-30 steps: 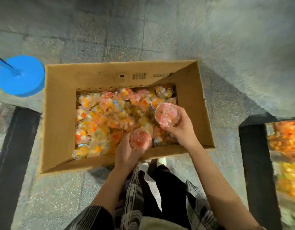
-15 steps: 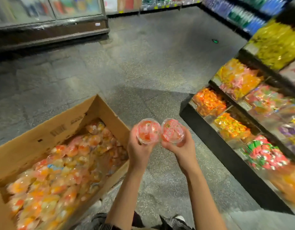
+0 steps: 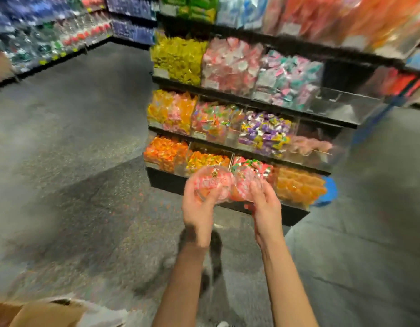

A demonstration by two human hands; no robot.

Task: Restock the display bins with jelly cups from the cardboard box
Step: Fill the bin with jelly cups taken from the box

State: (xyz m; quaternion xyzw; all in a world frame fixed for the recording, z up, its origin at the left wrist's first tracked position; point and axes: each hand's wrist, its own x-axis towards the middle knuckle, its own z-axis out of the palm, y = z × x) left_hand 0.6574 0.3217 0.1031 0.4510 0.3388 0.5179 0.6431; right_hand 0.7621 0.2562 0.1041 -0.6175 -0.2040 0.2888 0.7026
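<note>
Two jelly cups, one in each hand. Left hand (image 3: 199, 208) grips the left cup (image 3: 212, 184), right hand (image 3: 265, 208) grips the right cup (image 3: 245, 185), side by side & touching, held up in front of the bottom row of bins (image 3: 298, 185). The cups look slick, so one could slip & drop on the floor (image 3: 74, 161) if the grip loosens. Box (image 3: 39, 313) corner is near left. Count: 2 cups, 2 hands, 1 box.

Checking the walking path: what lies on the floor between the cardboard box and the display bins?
Only bare grey floor between cardboard box and display bins, head view.
</note>
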